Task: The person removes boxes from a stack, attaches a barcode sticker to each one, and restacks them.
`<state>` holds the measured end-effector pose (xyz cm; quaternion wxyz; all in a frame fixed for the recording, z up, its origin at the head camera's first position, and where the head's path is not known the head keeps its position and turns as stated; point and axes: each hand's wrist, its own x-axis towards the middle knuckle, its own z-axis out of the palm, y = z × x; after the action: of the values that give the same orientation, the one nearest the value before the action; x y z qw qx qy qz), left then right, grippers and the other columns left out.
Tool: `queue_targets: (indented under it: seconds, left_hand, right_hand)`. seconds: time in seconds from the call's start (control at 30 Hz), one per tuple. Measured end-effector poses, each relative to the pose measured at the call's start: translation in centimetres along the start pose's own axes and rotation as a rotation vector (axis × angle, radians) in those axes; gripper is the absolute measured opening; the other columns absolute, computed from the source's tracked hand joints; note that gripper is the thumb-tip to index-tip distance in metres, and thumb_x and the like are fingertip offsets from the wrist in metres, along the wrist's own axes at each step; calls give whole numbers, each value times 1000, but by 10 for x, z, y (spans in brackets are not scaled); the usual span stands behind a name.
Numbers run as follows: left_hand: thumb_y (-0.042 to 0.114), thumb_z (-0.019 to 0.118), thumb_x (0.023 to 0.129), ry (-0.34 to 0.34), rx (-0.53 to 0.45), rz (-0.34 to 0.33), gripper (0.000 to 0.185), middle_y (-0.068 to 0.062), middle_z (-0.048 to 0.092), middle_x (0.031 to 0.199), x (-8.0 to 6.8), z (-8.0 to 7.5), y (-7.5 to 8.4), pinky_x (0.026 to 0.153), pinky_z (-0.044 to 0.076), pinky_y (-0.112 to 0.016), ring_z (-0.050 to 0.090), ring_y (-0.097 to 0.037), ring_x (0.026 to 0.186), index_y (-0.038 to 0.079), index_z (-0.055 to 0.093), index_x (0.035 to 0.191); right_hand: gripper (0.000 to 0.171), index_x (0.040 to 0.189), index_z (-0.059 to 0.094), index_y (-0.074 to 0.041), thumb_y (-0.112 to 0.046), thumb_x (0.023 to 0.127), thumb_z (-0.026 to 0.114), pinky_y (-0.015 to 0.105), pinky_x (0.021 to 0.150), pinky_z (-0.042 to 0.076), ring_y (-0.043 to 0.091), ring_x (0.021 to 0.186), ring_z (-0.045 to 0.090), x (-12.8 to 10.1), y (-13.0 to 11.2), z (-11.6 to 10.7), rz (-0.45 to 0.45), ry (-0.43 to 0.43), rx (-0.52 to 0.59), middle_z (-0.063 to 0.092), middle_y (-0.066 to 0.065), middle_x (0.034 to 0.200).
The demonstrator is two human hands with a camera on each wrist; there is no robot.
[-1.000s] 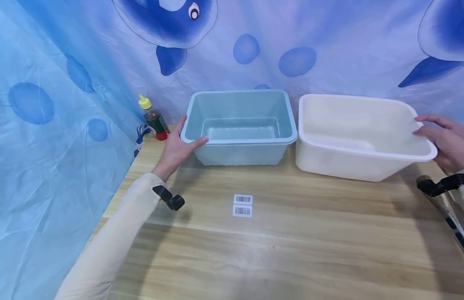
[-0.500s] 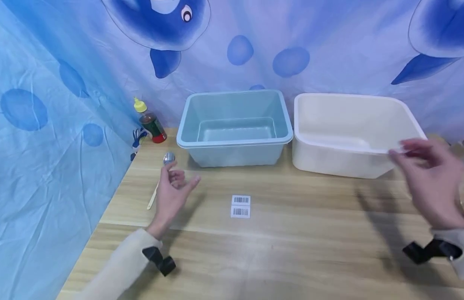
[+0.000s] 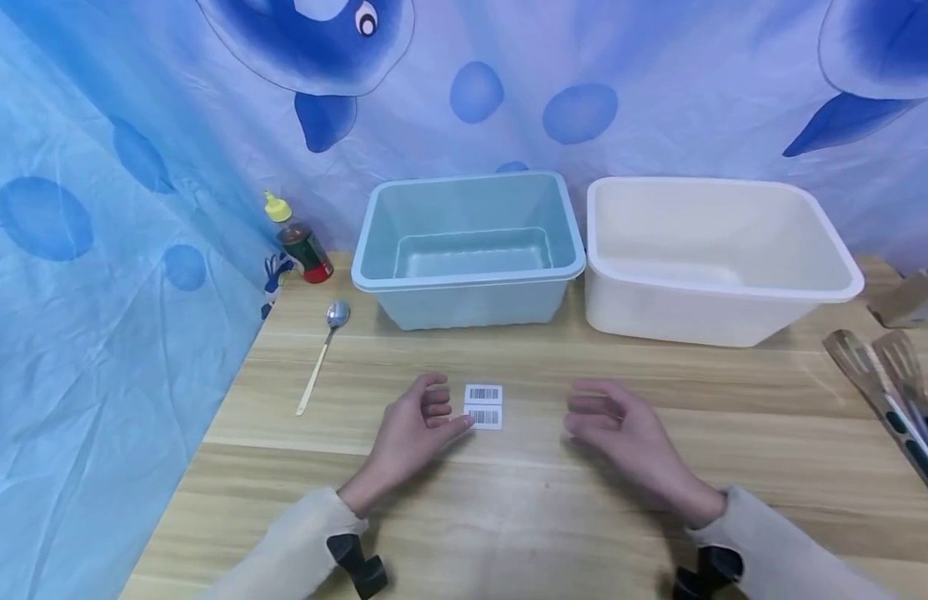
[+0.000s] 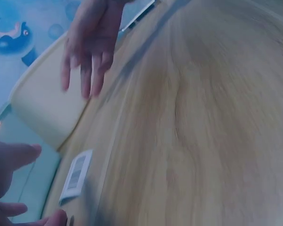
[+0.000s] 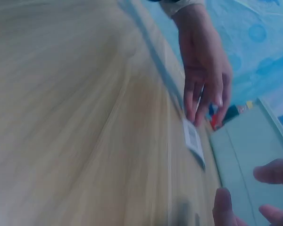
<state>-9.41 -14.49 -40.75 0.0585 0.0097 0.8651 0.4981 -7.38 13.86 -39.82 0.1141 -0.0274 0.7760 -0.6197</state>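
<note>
My left hand [image 3: 413, 433] hovers over the middle of the table with loosely bent fingers and nothing in them. Its thumb tip overlaps the edge of a pair of barcode labels [image 3: 484, 393] in the head view. To the right of the labels is my right hand [image 3: 632, 437], also holding nothing, its fingers relaxed and pointing inward. Behind the hands stand a light blue plastic bin [image 3: 471, 302] and a white plastic bin [image 3: 681, 317], side by side. Neither hand touches a bin. Both bins look bare inside.
A spoon [image 3: 324, 354] with a pale handle lies at the left, below a squeeze bottle [image 3: 304, 248] with a yellow cap. Slotted turners [image 3: 857, 367] and other utensils lie at the right edge, near a dark-topped container [image 3: 910, 298]. A blue curtain [image 3: 81, 333] hangs along the left and back.
Both hands have let go of the bin rims and drawn back toward the middle of the table, nearer each other. The spoon and the utensils at right are now uncovered.
</note>
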Motion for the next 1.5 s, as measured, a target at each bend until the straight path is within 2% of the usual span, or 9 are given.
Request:
queue_targets:
  seconds: [0.07,0.27,0.53,0.7,0.8,0.97,1.23,1.37,1.5]
  left_hand:
    - [15,81,76,-5,-9,2,64,-21,66,116,1,3,2,83,59,-33,68,-29,101,1,51,131]
    - [6,80,76,1,-31,7,59,-21,68,111,6,9,5,82,59,-29,70,-28,97,-1,53,128]
    - [2,79,76,-21,-123,-7,56,-23,68,111,14,19,7,83,59,-32,70,-30,99,-1,54,126]
    - [3,79,76,-13,-120,-11,54,-23,68,111,16,21,8,83,59,-33,70,-30,100,-1,55,124]
    - [3,78,77,-5,-112,-13,52,-22,69,111,16,21,9,82,59,-32,70,-29,99,0,56,124]
    - [3,76,79,-15,-163,-20,48,-22,69,112,15,21,9,83,59,-31,70,-31,100,-2,58,123]
    - [2,73,81,-21,-374,-79,31,-16,70,107,7,23,11,80,59,-26,69,-24,98,1,66,112]
    - [2,72,82,-23,-395,-68,25,-14,70,102,4,24,15,77,59,-25,69,-19,93,2,68,106]
    - [-1,71,81,-25,-419,-52,20,-14,70,97,1,26,20,75,59,-24,68,-16,87,-1,69,100]
  right_hand:
    - [54,135,48,1,-12,87,70,30,89,56,33,110,65,8,-1,12,39,-22,16,58,28,129]
    - [49,131,54,-2,-10,85,71,35,94,54,31,115,63,34,-2,37,77,-60,38,61,22,129]
    - [32,116,62,9,5,85,64,30,77,60,21,84,71,55,-3,57,114,-53,152,69,28,105]
    - [24,106,67,8,4,83,66,26,69,60,15,75,70,61,-4,62,103,-24,84,72,24,98]
    - [19,101,68,8,4,82,67,25,67,60,14,73,69,62,-4,64,89,-7,65,72,23,96]
    - [14,96,70,6,1,83,69,23,66,59,11,73,67,63,1,64,100,38,79,72,18,93]
    - [18,101,71,-1,-5,84,72,29,76,60,15,89,68,48,-1,57,95,101,165,70,14,105]
    - [17,101,71,0,-4,84,71,30,76,60,15,88,69,40,-6,52,63,110,164,70,15,106]
    - [19,102,70,1,-4,84,71,31,76,60,17,89,69,34,-11,48,42,90,141,69,16,107]
